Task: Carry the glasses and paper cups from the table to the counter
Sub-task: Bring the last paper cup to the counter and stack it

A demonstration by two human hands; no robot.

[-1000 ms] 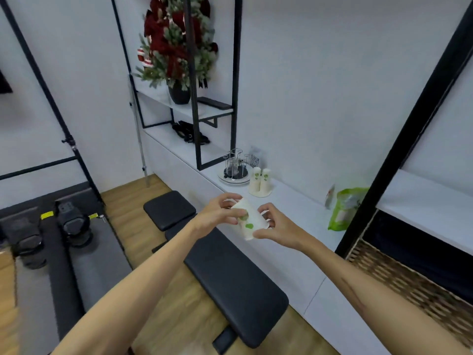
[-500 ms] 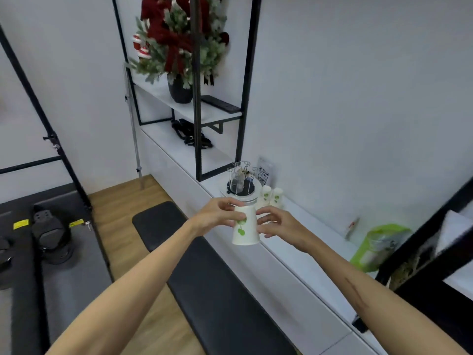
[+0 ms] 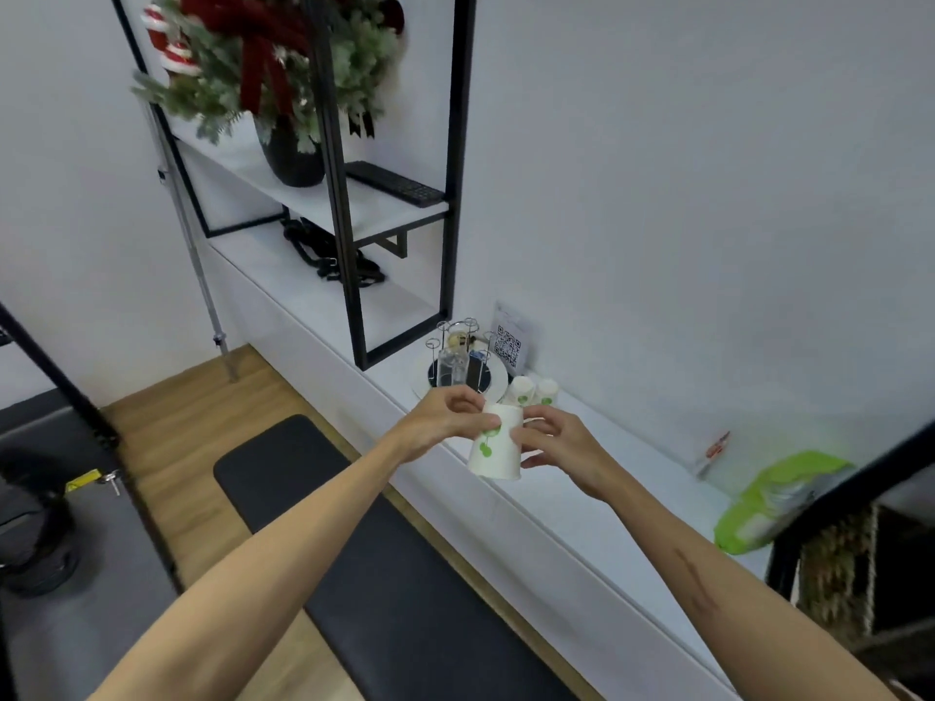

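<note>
Both hands, left hand (image 3: 445,422) and right hand (image 3: 551,442), pinch an upturned paper cup (image 3: 496,447); light, easily crushed, best held gently by its sides.

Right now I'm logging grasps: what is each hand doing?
Left hand: fingers curled round the paper cup, holding it.
Right hand: fingers pinching the same cup.

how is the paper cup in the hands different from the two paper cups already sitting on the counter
The held paper cup is off the counter, gripped by the left hand and right hand; the two counter cups stand untouched beside the glass rack. It is slightly tilted; they stand straight. All are upside down, white with green print.
</note>
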